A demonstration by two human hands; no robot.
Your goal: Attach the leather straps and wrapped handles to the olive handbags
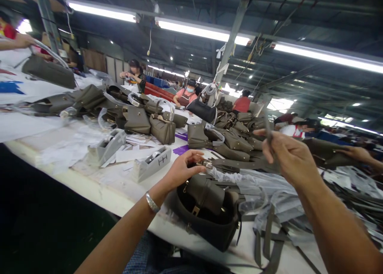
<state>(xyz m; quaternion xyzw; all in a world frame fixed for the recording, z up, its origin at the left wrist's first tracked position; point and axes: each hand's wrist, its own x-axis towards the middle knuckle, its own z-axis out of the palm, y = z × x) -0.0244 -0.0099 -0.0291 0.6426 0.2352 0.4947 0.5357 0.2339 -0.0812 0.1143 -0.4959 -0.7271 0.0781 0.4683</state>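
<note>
An open olive-grey handbag (206,210) sits at the near edge of the long white table (98,186), right in front of me. My left hand (184,168), a metal bracelet on its wrist, pinches a small metal buckle at the end of a grey strap (233,165) just above the bag. My right hand (284,154) is raised to the right, its fingers closed on the same strap's other end, which sticks up between them. Clear plastic wrap (257,186) lies crumpled beside the bag.
Two grey tape dispensers (151,162) stand left of the bag. Several finished olive handbags (163,128) crowd the table's middle. Loose straps (359,202) pile at the right, near another person's hand (350,152). Other workers sit along the far side.
</note>
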